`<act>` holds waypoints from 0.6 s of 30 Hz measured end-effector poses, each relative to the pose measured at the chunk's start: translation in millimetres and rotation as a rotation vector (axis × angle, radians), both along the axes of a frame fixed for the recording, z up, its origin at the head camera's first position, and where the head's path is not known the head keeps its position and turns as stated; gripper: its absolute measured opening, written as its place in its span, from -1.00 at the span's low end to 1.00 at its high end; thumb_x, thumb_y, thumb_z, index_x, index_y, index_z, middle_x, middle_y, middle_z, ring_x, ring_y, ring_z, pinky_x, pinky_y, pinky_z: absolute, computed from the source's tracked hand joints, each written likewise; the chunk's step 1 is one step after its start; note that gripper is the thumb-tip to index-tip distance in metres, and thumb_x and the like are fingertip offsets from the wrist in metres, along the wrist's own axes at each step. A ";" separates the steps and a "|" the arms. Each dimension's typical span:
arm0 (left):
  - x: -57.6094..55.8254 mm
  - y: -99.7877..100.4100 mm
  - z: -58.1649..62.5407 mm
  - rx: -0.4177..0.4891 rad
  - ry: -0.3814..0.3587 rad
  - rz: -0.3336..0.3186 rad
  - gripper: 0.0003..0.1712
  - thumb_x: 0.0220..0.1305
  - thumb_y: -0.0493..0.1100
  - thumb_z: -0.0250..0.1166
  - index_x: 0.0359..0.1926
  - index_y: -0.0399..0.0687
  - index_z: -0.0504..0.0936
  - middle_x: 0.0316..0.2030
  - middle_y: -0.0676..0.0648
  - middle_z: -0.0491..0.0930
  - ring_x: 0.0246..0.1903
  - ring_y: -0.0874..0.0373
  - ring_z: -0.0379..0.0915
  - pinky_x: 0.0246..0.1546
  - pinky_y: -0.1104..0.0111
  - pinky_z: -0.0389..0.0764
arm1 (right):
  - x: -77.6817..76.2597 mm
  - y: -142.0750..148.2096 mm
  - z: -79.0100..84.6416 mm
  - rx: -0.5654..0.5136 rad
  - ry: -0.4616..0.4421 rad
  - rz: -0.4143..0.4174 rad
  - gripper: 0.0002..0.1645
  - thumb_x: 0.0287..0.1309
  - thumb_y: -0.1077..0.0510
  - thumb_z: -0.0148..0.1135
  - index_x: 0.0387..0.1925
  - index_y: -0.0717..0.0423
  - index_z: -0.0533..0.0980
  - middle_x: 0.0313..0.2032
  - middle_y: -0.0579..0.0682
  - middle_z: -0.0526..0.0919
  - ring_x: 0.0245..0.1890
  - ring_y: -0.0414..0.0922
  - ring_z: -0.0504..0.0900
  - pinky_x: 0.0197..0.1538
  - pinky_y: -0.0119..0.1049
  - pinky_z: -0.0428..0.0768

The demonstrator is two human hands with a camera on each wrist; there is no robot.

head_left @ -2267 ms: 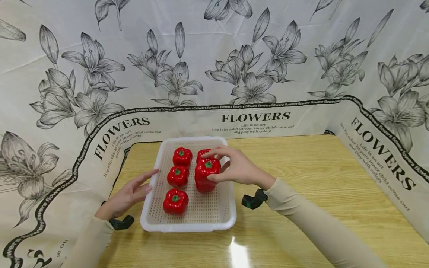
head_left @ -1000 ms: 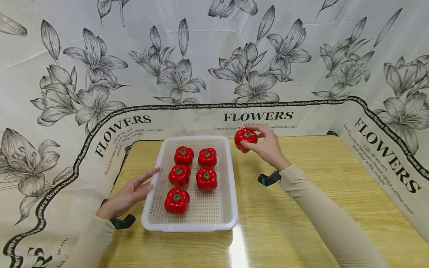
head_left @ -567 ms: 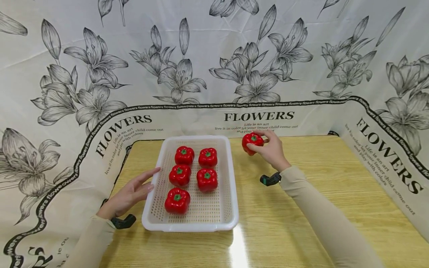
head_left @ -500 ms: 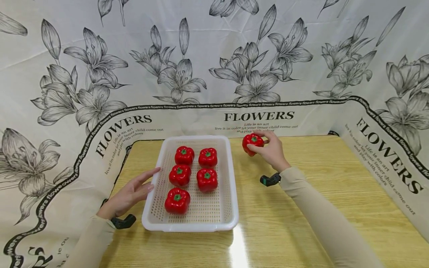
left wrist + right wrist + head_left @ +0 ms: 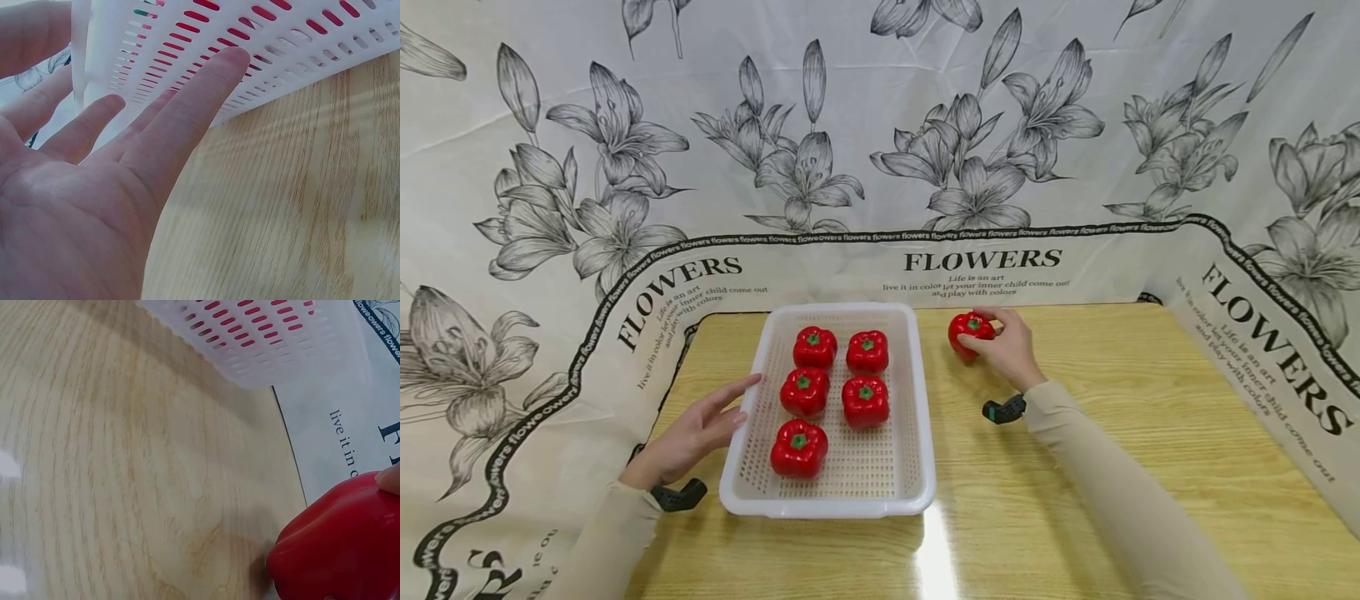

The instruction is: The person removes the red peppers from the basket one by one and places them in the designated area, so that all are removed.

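My right hand [image 5: 1009, 350] pinches a red bell pepper [image 5: 968, 333] with a green stem, low over the table to the right of the basket. In the right wrist view that bell pepper [image 5: 340, 544] is close to the wood, with a shadow beside it; one fingertip shows on it. Several more red bell peppers [image 5: 799, 450] stand stem-up in two columns inside a white perforated plastic basket [image 5: 827, 509]. My left hand [image 5: 688, 437] is at the basket's left side. In the left wrist view its straight fingers [image 5: 194, 103] lie against the slotted wall beneath the rim.
The basket stands on a light wood-grain table [image 5: 1075, 400], near its far edge. White cloth [image 5: 820, 271] printed with flowers and lettering hangs behind and at both sides. A dark wrist device [image 5: 1003, 409] sits below the right hand.
My right hand has lifted one bell pepper out of the basket's right column, carried it rightward past the rim and lowered it toward the table. The left hand has stayed at the basket's side.
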State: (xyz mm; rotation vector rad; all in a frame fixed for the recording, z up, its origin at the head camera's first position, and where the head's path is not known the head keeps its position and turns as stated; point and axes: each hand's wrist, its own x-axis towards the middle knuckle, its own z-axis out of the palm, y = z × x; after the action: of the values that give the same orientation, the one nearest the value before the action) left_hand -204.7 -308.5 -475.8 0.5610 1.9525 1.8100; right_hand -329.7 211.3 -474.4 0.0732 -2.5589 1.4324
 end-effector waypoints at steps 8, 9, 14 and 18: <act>-0.8 -1.0 -1.1 -0.008 0.001 0.001 -0.26 0.76 -0.26 0.00 0.79 -0.06 -0.03 0.74 -0.30 -0.21 0.41 0.02 0.50 0.24 -0.02 0.69 | -0.8 1.7 -5.7 0.012 -0.025 -0.002 -0.27 0.31 0.10 0.59 0.44 0.19 0.56 0.30 0.27 0.52 0.17 0.23 0.49 0.21 0.06 0.59; -0.8 -0.9 -1.0 -0.010 0.000 0.002 -0.26 0.77 -0.26 0.00 0.79 -0.05 -0.03 0.74 -0.29 -0.21 0.41 0.01 0.49 0.25 -0.03 0.69 | -0.8 1.8 -5.8 0.012 -0.025 -0.002 -0.27 0.32 0.10 0.58 0.44 0.20 0.56 0.30 0.27 0.52 0.17 0.23 0.49 0.21 0.06 0.59; -0.4 -0.8 -0.6 -0.013 -0.004 0.005 -0.26 0.77 -0.25 0.00 0.79 -0.04 -0.03 0.74 -0.30 -0.19 0.40 0.00 0.50 0.24 -0.06 0.69 | -1.3 1.6 -5.4 0.025 -0.022 0.003 -0.26 0.33 0.10 0.57 0.45 0.20 0.55 0.30 0.28 0.52 0.17 0.22 0.50 0.23 0.05 0.59; -0.4 -1.3 -1.4 -0.009 -0.006 0.000 -0.25 0.76 -0.26 -0.01 0.79 -0.04 -0.04 0.74 -0.30 -0.18 0.39 0.00 0.52 0.24 -0.07 0.69 | -2.0 0.3 -5.0 0.029 -0.019 0.005 -0.26 0.32 0.09 0.58 0.45 0.20 0.55 0.29 0.27 0.53 0.18 0.21 0.52 0.25 0.05 0.59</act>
State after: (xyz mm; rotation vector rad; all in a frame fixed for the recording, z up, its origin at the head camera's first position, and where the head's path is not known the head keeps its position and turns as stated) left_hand -205.1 -309.9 -477.3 0.5524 1.9556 1.8002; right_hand -331.7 211.5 -479.3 0.0706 -2.5970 1.4048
